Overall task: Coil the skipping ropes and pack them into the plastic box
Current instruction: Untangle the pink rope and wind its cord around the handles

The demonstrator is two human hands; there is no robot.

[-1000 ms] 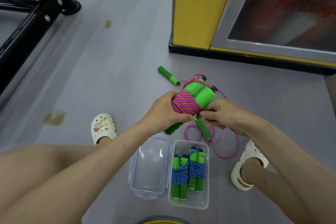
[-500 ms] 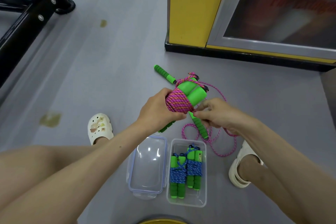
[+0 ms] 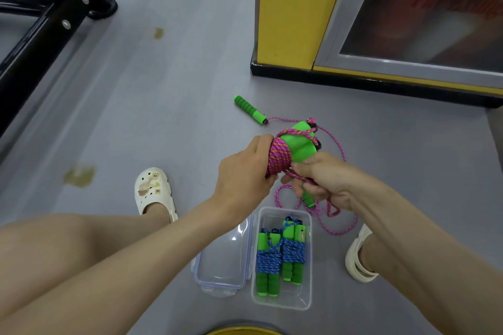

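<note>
Pink cord is wound tightly round a pair of green handles, and we hold this bundle (image 3: 280, 156) above the floor at twelve o'clock from the plastic box (image 3: 281, 305). Our left hand (image 3: 242, 174) grips the wound part with fingers curled round it, we judge so that the turns cannot slip. Our right hand (image 3: 324, 182) pinches a strand at the bundle's five o'clock edge, likely to tuck the end in. The box sits open between our feet with its lid (image 3: 223, 261) flat at nine o'clock, ready to take the bundle. Two blue bundles (image 3: 280, 255) lie inside it side by side. Another pink rope (image 3: 340, 223) trails loose at the box's one o'clock, uncoiled.
</note>
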